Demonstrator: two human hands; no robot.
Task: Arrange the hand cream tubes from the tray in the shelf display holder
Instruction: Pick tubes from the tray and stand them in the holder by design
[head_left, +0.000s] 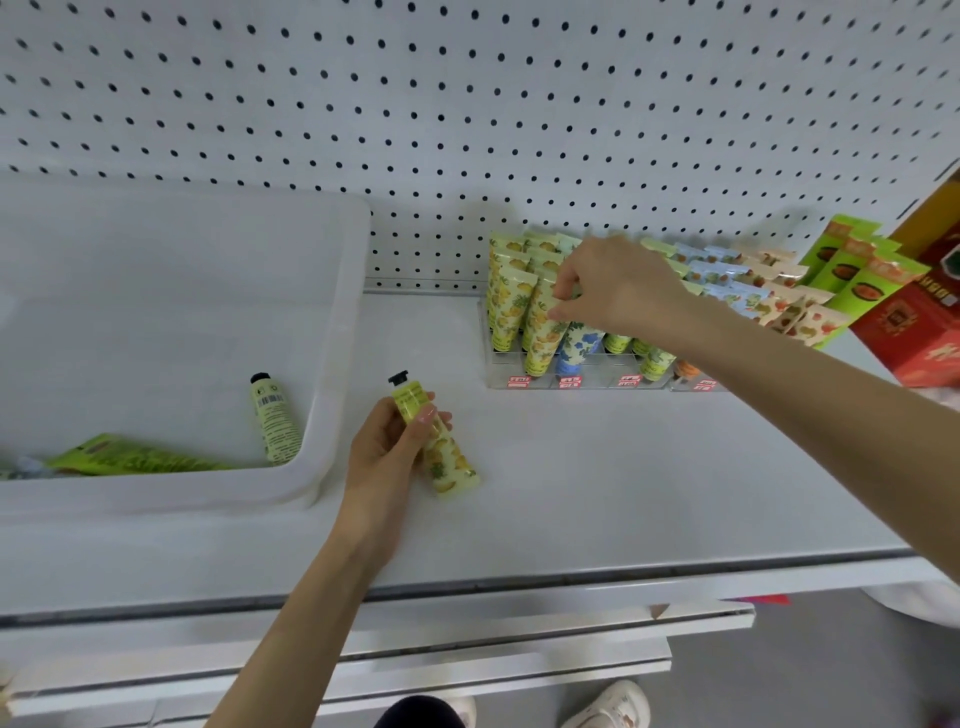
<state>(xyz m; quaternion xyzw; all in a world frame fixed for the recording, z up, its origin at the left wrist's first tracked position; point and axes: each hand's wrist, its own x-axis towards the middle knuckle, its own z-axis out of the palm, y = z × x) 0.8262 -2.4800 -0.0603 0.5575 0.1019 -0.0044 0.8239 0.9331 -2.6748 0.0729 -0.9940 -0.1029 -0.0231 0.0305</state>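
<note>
Nothing reads clearly: a barcode (270, 400) marks the tube (275, 431) in the tray (332, 364); red tags (570, 383) on the holder (597, 375), perhaps prices, blur.

Wears pale sneakers (613, 704) at the near edge, seemingly dark trousers (421, 716); goes bare along left forearm (291, 613) and right forearm (831, 415).

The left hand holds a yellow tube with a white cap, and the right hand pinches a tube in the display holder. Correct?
Only the cap is wrong: the head view shows it black. The left hand holds that yellow tube; the right hand pinches a standing tube in the display holder.
</note>
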